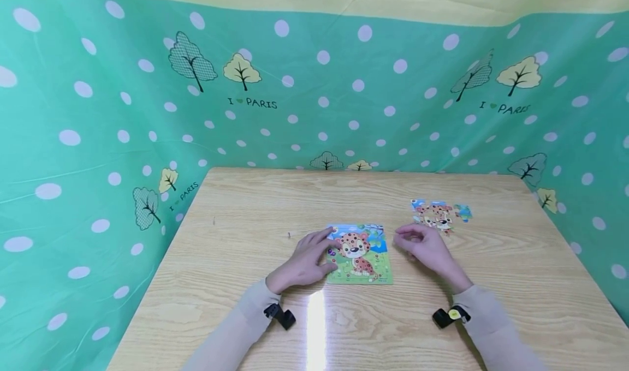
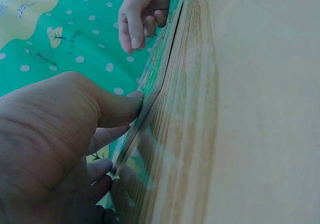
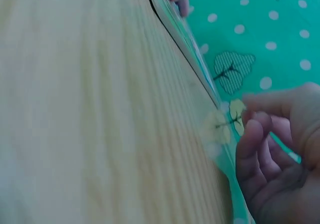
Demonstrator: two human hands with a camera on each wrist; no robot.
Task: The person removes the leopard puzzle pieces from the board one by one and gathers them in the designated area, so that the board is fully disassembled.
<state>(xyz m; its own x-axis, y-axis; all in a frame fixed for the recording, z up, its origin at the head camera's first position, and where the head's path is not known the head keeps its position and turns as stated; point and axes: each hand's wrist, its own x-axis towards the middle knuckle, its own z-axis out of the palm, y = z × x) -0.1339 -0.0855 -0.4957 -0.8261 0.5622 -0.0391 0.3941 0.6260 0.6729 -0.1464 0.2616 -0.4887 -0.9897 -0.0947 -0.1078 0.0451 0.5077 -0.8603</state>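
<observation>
A square leopard jigsaw puzzle board (image 1: pixel 365 259) lies flat on the table in the head view, blue at its top and green below. My left hand (image 1: pixel 307 259) rests on its left side, fingers spread over the picture and thumb near the lower left edge. The left wrist view shows that thumb (image 2: pixel 120 107) touching the board's edge. Just off the board's right side is my right hand (image 1: pixel 426 246), fingers loosely bent, with nothing visible in them. The right wrist view shows the index finger (image 3: pixel 272 103) and thumb apart.
Behind my right hand lies a partly joined group of jigsaw pieces (image 1: pixel 434 214) with a leopard face. A loose-looking blue-green piece (image 1: pixel 463 212) is at its right. The wooden table (image 1: pixel 236 207) meets a green dotted cloth (image 1: pixel 324 120) at the back and sides.
</observation>
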